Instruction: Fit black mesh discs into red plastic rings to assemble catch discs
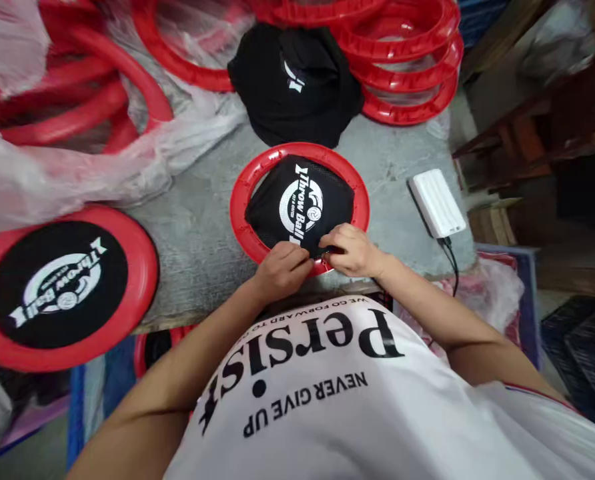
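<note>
A red plastic ring [241, 223] lies flat near the table's front edge, directly before me. Across its opening sits a black mesh fabric disc [270, 207] printed "Throw Ball" in white; gaps show between fabric and ring at its left and right. My left hand [285, 269] pinches the fabric at the ring's near edge. Close beside it, my right hand [350, 250] also has its fingers closed on the fabric edge there. The fingertips cover the exact spot they grip. Just beyond the ring is a pile of black fabric discs [297, 100].
A red ring with black fabric fitted [60, 287] overhangs the table's left front. Loose red rings [402, 80] are stacked at the back right, more under clear plastic wrap [77, 180] at back left. A white power bank [437, 200] with a black cable lies right on the grey table [192, 220].
</note>
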Demonstrator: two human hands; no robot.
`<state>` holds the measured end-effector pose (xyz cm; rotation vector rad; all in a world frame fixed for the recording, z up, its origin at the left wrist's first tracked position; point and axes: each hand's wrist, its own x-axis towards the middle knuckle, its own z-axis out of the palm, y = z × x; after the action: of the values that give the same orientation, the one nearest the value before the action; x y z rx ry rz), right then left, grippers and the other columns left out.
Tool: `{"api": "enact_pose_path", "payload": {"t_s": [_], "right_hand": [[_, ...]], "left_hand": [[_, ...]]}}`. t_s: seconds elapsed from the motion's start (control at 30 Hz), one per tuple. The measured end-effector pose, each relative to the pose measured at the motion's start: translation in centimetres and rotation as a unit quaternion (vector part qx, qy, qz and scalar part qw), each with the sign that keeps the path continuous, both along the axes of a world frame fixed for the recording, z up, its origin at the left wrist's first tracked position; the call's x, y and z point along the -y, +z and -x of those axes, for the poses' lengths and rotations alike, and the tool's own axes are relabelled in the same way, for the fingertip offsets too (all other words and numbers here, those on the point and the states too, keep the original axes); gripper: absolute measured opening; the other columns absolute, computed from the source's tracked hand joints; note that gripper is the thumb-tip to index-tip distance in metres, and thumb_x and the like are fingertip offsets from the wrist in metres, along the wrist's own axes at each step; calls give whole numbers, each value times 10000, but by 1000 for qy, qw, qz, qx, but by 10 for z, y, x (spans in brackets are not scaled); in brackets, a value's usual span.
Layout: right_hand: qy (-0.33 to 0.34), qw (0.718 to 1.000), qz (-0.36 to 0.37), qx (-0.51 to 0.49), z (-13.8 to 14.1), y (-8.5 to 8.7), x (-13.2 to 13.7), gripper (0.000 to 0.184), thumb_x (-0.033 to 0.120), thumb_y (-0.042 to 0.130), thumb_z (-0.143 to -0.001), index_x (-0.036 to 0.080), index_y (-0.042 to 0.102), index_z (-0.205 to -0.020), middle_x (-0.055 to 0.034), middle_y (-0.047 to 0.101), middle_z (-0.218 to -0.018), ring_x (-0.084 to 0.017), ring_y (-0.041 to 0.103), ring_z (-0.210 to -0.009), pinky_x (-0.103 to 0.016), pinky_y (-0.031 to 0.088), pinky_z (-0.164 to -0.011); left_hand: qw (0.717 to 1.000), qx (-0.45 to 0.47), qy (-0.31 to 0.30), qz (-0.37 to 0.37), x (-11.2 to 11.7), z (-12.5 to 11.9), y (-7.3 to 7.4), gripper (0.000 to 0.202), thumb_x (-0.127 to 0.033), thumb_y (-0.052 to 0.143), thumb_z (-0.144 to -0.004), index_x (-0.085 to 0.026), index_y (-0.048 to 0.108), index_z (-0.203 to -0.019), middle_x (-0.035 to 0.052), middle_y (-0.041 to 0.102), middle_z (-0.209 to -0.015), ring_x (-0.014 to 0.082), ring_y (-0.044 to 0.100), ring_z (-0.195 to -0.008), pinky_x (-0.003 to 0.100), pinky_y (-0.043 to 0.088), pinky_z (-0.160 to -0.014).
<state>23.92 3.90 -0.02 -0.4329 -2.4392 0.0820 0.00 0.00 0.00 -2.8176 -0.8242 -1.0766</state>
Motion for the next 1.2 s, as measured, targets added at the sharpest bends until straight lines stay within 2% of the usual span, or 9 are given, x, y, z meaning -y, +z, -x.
{"api": "enact_pose_path", "payload": {"t_s": [0.2,0.37,0.63,0.73,0.83,0.93,1.03,1.1,1.2], "right_hand": [[6,1000,6,30,-4,-1,3,275,172,558,-964,219,594,-696,-73,690,-1085,-204,543,-929,-364,487,-757],[21,998,-1,62,-5,0,1,276,168,544,-976,225,603,-713,-64,697,-1082,-196,561,-902,-358,491,-719],[50,993,12,102,-6,4,-3,300,159,489,-1007,222,644,-757,-69,693,-1095,-198,585,-935,-361,512,-737],[57,990,29,126,-6,8,-4,314,176,467,-1026,222,670,-791,-66,704,-1103,-199,597,-935,-367,519,-751],[29,989,56,133,-9,13,-2,309,207,464,-1036,223,698,-834,-64,716,-1119,-197,609,-927,-374,527,-766],[-23,993,83,78,-19,19,2,213,288,533,-1019,233,727,-951,-79,715,-1142,-212,629,-958,-395,544,-796],[-81,989,122,-17,-30,21,7,154,299,582,-991,246,724,-1021,-86,721,-1087,-221,651,-963,-411,557,-807],[-118,978,157,-64,-35,20,12,140,273,581,-987,254,720,-1003,-74,733,-1011,-214,664,-910,-409,555,-789],[-172,956,215,-103,-34,18,21,123,271,592,-987,256,713,-969,-61,745,-942,-209,677,-861,-404,552,-774]], "left_hand": [[1000,-6,2,-3,2,0,3,117,-91,613,-922,-193,651,-878,39,679,-845,173,586,-800,329,514,-731],[1000,-7,-4,-4,2,1,0,125,-83,606,-926,-192,653,-885,39,679,-863,175,591,-819,335,520,-748],[997,-21,-32,64,2,5,-4,163,-122,532,-982,-211,667,-960,52,700,-931,184,609,-848,374,499,-764],[998,-37,-19,56,1,3,-1,181,-125,523,-985,-212,668,-920,47,692,-910,181,602,-829,363,498,-755],[999,-24,-16,46,2,3,3,179,-107,538,-962,-202,679,-906,56,688,-904,181,600,-828,352,498,-749],[997,12,-22,79,6,7,8,115,-154,599,-933,-205,698,-962,66,697,-932,192,621,-875,363,507,-780],[991,46,31,126,5,17,12,127,-246,618,-932,-228,702,-1025,55,703,-944,199,641,-894,382,520,-822],[978,58,125,155,-5,24,16,177,-291,583,-951,-228,694,-1075,70,705,-992,217,652,-946,416,527,-881],[948,53,246,197,-34,30,21,329,-332,548,-959,-227,634,-1259,113,679,-1224,270,619,-1181,496,487,-1057]]}}
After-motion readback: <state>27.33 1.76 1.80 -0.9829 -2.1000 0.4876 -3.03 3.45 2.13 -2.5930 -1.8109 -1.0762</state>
